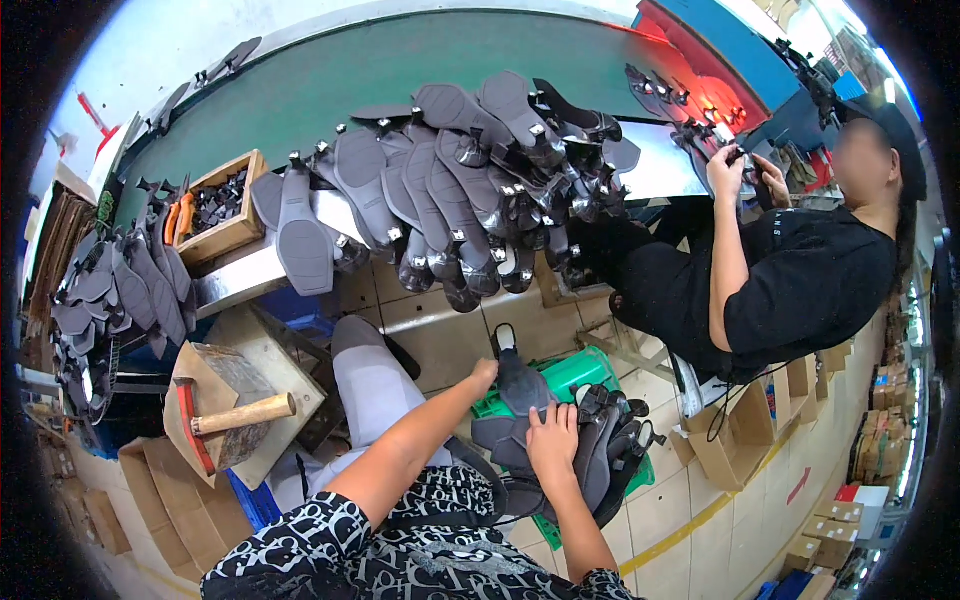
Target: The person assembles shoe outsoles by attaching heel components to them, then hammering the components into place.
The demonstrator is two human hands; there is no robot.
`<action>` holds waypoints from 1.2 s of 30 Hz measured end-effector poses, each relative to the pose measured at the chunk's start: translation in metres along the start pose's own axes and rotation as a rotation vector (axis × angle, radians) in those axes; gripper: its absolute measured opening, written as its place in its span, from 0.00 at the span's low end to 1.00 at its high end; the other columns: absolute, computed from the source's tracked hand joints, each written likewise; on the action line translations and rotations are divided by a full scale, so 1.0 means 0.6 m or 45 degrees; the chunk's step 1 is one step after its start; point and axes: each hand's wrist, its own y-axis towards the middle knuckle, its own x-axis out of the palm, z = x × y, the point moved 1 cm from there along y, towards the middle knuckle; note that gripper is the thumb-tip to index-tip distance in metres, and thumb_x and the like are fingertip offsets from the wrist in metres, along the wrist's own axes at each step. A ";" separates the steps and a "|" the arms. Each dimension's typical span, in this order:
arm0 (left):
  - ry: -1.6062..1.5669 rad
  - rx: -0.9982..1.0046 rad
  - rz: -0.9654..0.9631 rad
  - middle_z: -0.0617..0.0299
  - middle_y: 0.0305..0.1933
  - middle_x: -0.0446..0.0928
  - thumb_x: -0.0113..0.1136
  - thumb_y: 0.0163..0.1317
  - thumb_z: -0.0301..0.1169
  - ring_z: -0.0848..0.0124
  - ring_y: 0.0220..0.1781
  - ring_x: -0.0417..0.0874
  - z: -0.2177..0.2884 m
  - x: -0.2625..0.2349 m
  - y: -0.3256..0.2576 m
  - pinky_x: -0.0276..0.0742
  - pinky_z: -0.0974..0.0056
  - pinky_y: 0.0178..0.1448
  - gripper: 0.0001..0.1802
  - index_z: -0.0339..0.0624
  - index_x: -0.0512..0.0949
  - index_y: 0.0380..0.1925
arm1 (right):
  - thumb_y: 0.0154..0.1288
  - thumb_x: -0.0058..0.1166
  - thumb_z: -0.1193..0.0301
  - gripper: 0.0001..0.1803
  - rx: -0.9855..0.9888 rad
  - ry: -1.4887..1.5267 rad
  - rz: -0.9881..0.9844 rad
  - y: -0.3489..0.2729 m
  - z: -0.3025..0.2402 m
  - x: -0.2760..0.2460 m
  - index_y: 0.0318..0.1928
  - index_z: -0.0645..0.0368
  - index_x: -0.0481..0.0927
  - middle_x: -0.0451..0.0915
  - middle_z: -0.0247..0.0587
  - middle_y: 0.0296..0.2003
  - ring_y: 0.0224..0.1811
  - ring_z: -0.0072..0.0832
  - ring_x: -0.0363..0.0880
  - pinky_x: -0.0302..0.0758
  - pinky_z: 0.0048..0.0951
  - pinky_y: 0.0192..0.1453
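Note:
My left hand is closed at the edge of a dark shoe, whose pale heel end points away from me. Its fingertips are partly hidden. My right hand lies with fingers spread on the dark soles just nearer to me. Beneath both hands, several black shoes are heaped in a green crate beside my right leg.
A hammer lies on a wooden block at left. Shoes crowd the bench edge, near a wooden box of small dark parts and orange-handled pliers. A co-worker sits at right, near cardboard boxes.

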 end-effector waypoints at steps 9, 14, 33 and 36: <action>0.404 0.420 0.312 0.40 0.53 0.78 0.60 0.58 0.39 0.47 0.61 0.76 -0.035 0.017 0.031 0.73 0.51 0.62 0.28 0.43 0.74 0.59 | 0.59 0.58 0.62 0.23 0.032 0.028 -0.086 -0.014 0.007 -0.006 0.55 0.50 0.82 0.74 0.51 0.57 0.63 0.46 0.66 0.53 0.44 0.74; 0.521 0.744 0.327 0.39 0.55 0.76 0.65 0.54 0.39 0.44 0.61 0.74 -0.024 -0.013 0.054 0.70 0.53 0.64 0.33 0.40 0.71 0.61 | 0.59 0.58 0.62 0.23 -0.016 0.053 -0.069 0.000 -0.002 -0.017 0.56 0.50 0.81 0.73 0.51 0.58 0.63 0.46 0.66 0.53 0.43 0.74; 0.402 1.099 0.517 0.33 0.37 0.72 0.47 0.62 0.24 0.38 0.47 0.75 0.116 -0.034 -0.159 0.74 0.52 0.42 0.12 0.33 0.77 0.42 | 0.56 0.59 0.68 0.22 0.044 0.309 0.130 0.009 -0.005 -0.015 0.52 0.62 0.80 0.70 0.54 0.62 0.65 0.45 0.65 0.54 0.48 0.73; 0.260 1.110 0.481 0.40 0.30 0.79 0.49 0.67 0.26 0.81 0.37 0.70 0.150 -0.029 -0.211 0.73 0.61 0.42 0.12 0.29 0.78 0.42 | 0.64 0.54 0.67 0.22 0.069 0.444 0.255 0.002 -0.004 -0.024 0.56 0.64 0.75 0.69 0.54 0.62 0.65 0.45 0.65 0.55 0.50 0.71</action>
